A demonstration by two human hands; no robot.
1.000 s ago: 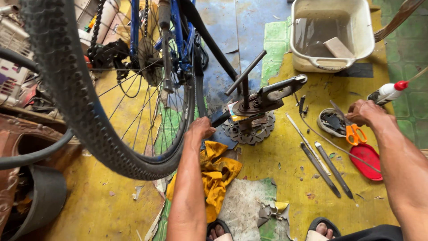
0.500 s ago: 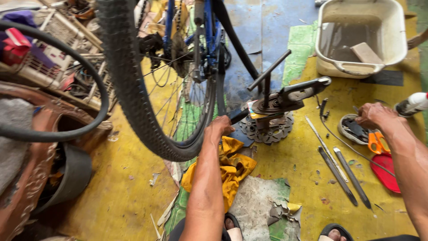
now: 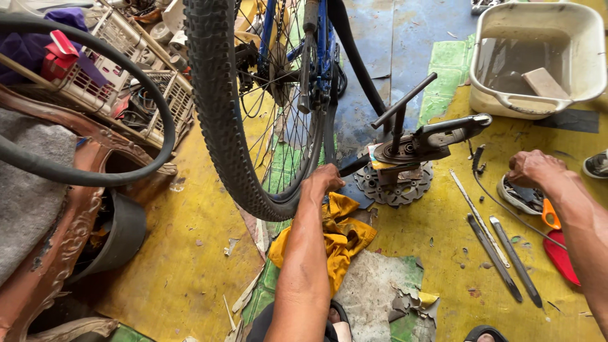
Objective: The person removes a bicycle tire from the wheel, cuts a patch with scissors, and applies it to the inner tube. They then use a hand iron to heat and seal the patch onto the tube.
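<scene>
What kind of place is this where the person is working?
Most likely a small bicycle repair workshop, with the work done on the floor. A knobby bicycle wheel stands by the left hand, long metal tools lie on the yellow floor, and a tub of water sits beyond the right hand.

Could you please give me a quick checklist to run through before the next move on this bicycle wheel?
1. Left hand on the knobby tyre: ok, it grips the tyre's lower edge.
2. Right hand free: cannot tell, it is closed over the small dish of parts and its fingers are hidden.
3. Long flat tools within reach: ok, they lie on the yellow floor beside the right forearm.
4. Yellow rag away from the spokes: ok, it lies on the floor under the left forearm.
5. Stand tool with the T-handle upright: ok, it sits on its toothed disc.
6. White tub out of the way: ok, it sits beyond the tools.
</scene>
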